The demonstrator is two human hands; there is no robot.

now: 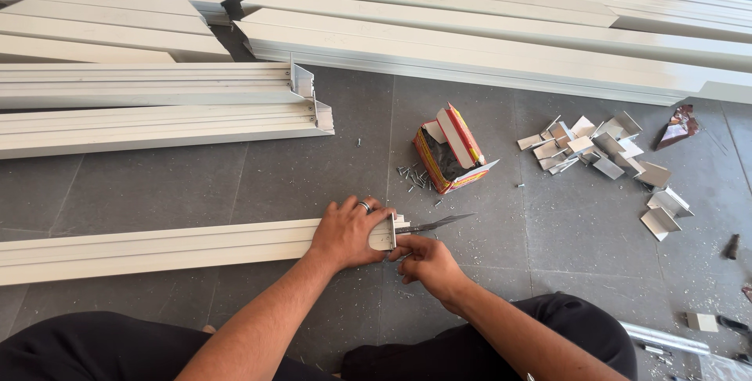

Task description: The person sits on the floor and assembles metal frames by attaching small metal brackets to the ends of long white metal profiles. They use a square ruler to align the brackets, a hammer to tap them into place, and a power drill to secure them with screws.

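Lying torn open: red-yellow screw box (450,150) beside hands (348,232).

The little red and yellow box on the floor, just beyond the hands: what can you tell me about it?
The red and yellow box looks like thin cardboard, torn open at the top with its flaps sticking up. Inside shows a dark grey mass, too small to make out. It stands tilted on the dark grey floor tiles, with small loose screws scattered at its left foot. Neither hand touches it; it sits beyond them, left of a pile of small white brackets.

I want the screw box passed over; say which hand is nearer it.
Right. The right hand lies just below the box; the left hand, on the white profile, sits farther to the box's lower left.
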